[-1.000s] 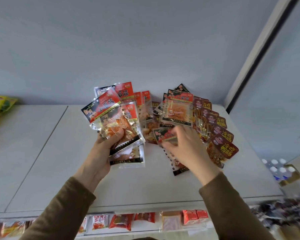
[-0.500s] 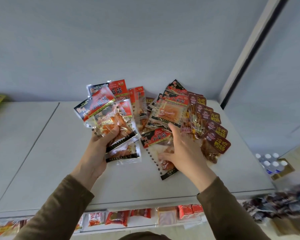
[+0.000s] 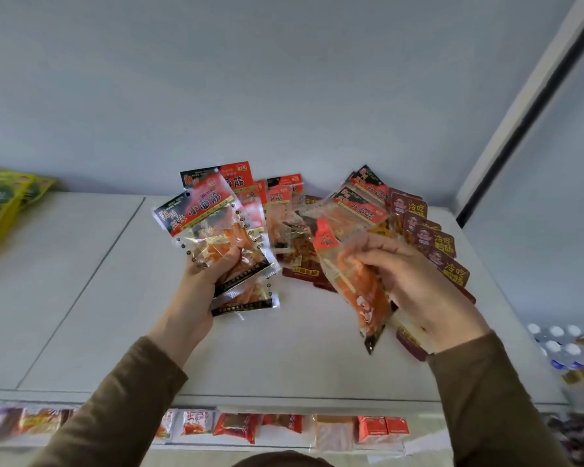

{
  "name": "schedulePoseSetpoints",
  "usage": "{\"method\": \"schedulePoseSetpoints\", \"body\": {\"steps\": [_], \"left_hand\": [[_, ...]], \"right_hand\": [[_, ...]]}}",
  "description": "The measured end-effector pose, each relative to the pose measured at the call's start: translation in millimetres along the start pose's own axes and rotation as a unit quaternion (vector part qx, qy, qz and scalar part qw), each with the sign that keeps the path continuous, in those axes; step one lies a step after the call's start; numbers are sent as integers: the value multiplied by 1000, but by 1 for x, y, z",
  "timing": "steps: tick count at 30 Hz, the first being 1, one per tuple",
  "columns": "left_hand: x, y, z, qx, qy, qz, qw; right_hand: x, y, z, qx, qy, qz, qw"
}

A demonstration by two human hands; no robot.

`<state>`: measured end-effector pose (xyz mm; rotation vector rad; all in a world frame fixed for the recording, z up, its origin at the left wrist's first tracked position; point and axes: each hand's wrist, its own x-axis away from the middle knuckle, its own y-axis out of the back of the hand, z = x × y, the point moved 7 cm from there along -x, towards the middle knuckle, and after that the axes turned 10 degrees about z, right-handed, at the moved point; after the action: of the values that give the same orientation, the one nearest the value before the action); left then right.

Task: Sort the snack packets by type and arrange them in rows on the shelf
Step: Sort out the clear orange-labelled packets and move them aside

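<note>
Where right hand (image 3: 415, 288) grips, packet (image 3: 354, 281) blurred.

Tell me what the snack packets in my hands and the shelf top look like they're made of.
The packet in the right hand, clear-fronted, and the stack in the left hand, red-and-black headed, look like thin glossy plastic film: you see the food through them, with glare and crinkles. The shelf top looks smooth, matte white, likely painted metal or laminate; a seam runs across it.
</note>
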<state>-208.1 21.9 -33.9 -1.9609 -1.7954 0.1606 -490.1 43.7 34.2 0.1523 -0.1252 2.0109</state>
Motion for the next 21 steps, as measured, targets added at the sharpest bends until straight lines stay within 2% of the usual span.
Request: {"method": "schedulePoseSetpoints", "body": {"steps": [4, 7, 9, 12, 15, 19, 21], "left_hand": [[-1, -13, -3, 6, 3, 6, 1000], [0, -19, -2, -9, 9, -1, 1000], [1, -22, 4, -20, 21, -14, 999], [6, -28, 10, -26, 44, -21, 998], [12, -36, 0, -23, 26, -3, 999], [25, -50, -8, -64, 12, 32, 997], [32, -45, -7, -59, 7, 22, 998]], "right_hand": [[-20, -24, 18, -116, 79, 46, 989], [-42, -33, 30, -127, 128, -25, 983], [-55, -40, 37, -75, 152, -57, 984], [-74, -57, 35, 56, 142, -50, 987], [-82, -62, 30, 196, 156, -94, 964], [-85, -73, 25, 257, 173, -123, 943], [-87, -82, 22, 276, 172, -142, 935]]}}
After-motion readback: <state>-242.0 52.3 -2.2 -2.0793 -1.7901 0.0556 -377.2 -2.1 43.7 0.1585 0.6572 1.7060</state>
